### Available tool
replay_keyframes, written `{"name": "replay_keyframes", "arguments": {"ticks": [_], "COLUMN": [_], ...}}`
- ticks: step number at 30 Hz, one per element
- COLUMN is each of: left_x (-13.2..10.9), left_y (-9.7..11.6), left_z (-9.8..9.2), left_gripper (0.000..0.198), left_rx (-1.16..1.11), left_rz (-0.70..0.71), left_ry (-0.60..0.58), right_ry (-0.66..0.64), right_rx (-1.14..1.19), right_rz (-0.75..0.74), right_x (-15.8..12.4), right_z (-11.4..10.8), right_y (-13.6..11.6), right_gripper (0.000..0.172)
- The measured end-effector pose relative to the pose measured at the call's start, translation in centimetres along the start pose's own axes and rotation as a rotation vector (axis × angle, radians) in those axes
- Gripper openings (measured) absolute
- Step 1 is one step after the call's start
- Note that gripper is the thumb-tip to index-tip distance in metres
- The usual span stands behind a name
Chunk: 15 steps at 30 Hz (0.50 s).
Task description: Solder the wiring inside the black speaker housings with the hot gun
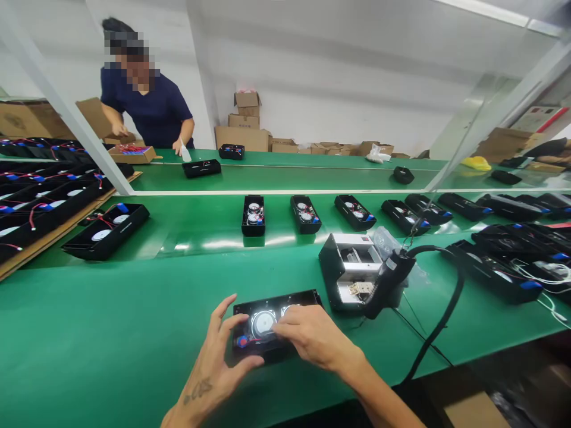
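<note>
A black speaker housing (285, 300) with round silver drivers and red and blue wiring lies on the green bench right in front of me. My left hand (218, 356) cups its left end, fingers spread around the edge and thumb under the front. My right hand (312, 336) lies over the right half, fingers curled down onto the second driver. What the right fingertips press on is hidden.
A black screw-feeder box (352, 267) and a hanging electric screwdriver (388, 282) with black cable stand just right of the housing. Several more housings (253, 215) ride the green conveyor behind. Stacks of housings fill both sides. A person (143, 101) works across the line by cardboard boxes.
</note>
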<state>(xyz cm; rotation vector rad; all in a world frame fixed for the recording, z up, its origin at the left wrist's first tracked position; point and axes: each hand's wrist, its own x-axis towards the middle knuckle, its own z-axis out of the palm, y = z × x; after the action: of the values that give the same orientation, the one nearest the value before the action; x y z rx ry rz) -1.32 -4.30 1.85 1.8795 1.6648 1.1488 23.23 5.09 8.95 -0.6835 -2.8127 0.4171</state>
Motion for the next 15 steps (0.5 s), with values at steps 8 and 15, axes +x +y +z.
{"name": "replay_keyframes", "arguments": {"ticks": [8, 15], "left_x": [1.4, 1.5], "left_y": [1.2, 2.0], "left_z": [0.7, 2.4], "left_gripper": [0.012, 0.021], "left_rx": [0.095, 0.023], "left_rz": [0.12, -0.025], "left_ry": [-0.19, 0.039], "right_ry": [-0.164, -0.107], "right_rx": [-0.186, -0.128], "right_rz": [0.025, -0.023], "right_x": [0.4, -0.3], "right_z": [-1.9, -1.7], "right_y": [-0.5, 0.2], "right_gripper": [0.026, 0.03]}}
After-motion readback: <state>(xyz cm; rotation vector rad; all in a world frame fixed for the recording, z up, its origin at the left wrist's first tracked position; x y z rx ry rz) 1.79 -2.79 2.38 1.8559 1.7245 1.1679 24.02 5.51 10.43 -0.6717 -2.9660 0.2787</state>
